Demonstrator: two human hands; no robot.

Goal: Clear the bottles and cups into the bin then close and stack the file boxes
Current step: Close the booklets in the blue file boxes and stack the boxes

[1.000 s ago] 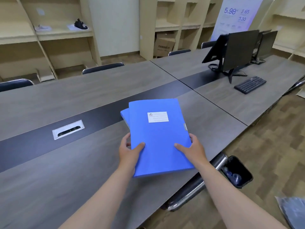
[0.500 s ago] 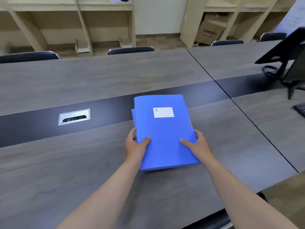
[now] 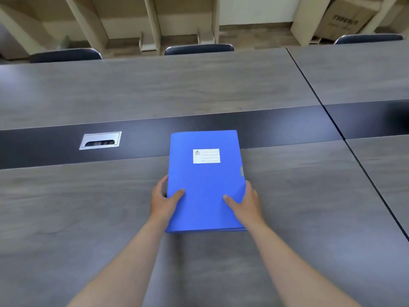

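Observation:
A closed blue file box (image 3: 205, 182) with a white label lies flat on the grey table (image 3: 88, 207), squared up over another blue box beneath it, of which only a thin edge shows. My left hand (image 3: 164, 199) grips the stack's left edge, thumb on top. On the right edge, my right hand (image 3: 245, 201) holds it the same way. No bottles, cups or bin are in view.
A metal cable port (image 3: 100, 140) sits in the dark centre strip (image 3: 276, 127) left of the boxes. Chair backs (image 3: 198, 49) line the far side, with wooden shelving behind. A cardboard box (image 3: 347, 17) stands at the top right. Another table section (image 3: 358, 74) joins on the right.
The two boxes have been slid into line, so the lower one no longer sticks out at the left. The view has swung left and down; the monitor and bin have left the frame.

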